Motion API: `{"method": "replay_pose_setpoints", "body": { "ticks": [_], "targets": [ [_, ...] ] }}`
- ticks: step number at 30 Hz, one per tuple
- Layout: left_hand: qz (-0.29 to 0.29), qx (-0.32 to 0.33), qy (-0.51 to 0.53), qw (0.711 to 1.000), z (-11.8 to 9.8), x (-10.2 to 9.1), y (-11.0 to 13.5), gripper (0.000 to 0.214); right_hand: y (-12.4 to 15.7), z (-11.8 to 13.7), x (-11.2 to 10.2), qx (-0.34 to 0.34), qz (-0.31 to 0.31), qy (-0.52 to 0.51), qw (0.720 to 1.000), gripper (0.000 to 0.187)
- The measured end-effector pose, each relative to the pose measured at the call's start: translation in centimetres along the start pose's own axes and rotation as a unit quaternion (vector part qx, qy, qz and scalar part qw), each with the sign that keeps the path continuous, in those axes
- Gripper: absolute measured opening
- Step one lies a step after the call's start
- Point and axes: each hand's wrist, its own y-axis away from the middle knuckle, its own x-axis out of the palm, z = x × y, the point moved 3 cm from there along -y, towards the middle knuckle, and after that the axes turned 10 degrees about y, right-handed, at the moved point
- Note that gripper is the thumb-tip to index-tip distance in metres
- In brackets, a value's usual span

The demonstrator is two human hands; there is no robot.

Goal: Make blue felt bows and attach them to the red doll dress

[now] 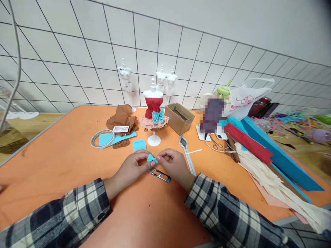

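Both hands meet over the orange table (64, 165), pinching a tiny blue paper bow (152, 158) between them. My left hand (131, 168) grips its left side with closed fingers. My right hand (174, 163) pinches the right side. Just below the hands lie small metal thread snips (160, 175). Behind them stands a small white mannequin (153, 110) in a red bodice with a pink ruffled skirt and a blue bow at its waist. A blue paper piece (139, 145) lies in front of the mannequin's base.
A roll of clear tape (102, 139), brown crepe paper (122, 119) and a cardboard box (179, 119) sit near the mannequin. Further white mannequins (165, 81) stand by the wire grid wall. Scissors (216, 142), stacked red, cream and blue crepe sheets (261, 148) and a plastic bag (245, 96) fill the right side.
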Motion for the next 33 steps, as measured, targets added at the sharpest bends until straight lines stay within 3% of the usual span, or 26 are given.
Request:
{"method": "replay_pose_setpoints", "body": {
  "ticks": [8, 10, 13, 16, 18, 23, 26, 30, 33],
  "targets": [
    [-0.084, 0.013, -0.017, 0.996, 0.7, -0.7, 0.0, 0.023, 0.0, 0.0, -0.2, -0.007, -0.019, 0.029, 0.999, 0.014],
    [-0.073, 0.02, -0.014, 0.997, 0.7, -0.6, 0.0, 0.022, 0.1, 0.0, -0.1, 0.007, -0.013, 0.007, 1.0, 0.012],
    [-0.045, 0.034, -0.024, 0.998, 0.4, -0.3, 0.1, 0.021, 0.1, 0.2, -0.1, -0.008, -0.006, -0.01, 1.0, 0.026],
    [-0.038, 0.048, -0.035, 0.998, 0.2, -0.2, 0.2, 0.021, 0.0, 0.5, -0.2, -0.032, -0.015, 0.015, 0.999, 0.009],
    [-0.044, 0.042, -0.033, 0.998, 0.1, -0.2, 0.1, 0.022, -0.1, 0.5, -0.2, -0.017, -0.02, 0.003, 1.0, 0.01],
    [-0.094, 0.002, -0.002, 0.996, 0.5, -0.8, 0.1, 0.023, -0.2, 0.0, 0.5, 0.075, 0.037, -0.148, 0.986, 0.032],
    [-0.111, -0.014, 0.014, 0.994, 0.6, -1.0, 0.1, 0.023, 0.0, -0.4, 1.2, 0.142, 0.08, -0.242, 0.957, 0.03],
    [-0.098, 0.004, 0.015, 0.995, 0.2, -0.6, 0.1, 0.023, 0.2, -0.6, 1.5, 0.19, 0.064, -0.342, 0.918, 0.036],
    [-0.094, 0.016, 0.012, 0.995, 0.2, -0.3, 0.1, 0.025, 0.1, -0.6, 1.8, 0.18, 0.047, -0.365, 0.912, 0.036]
  ]
}}
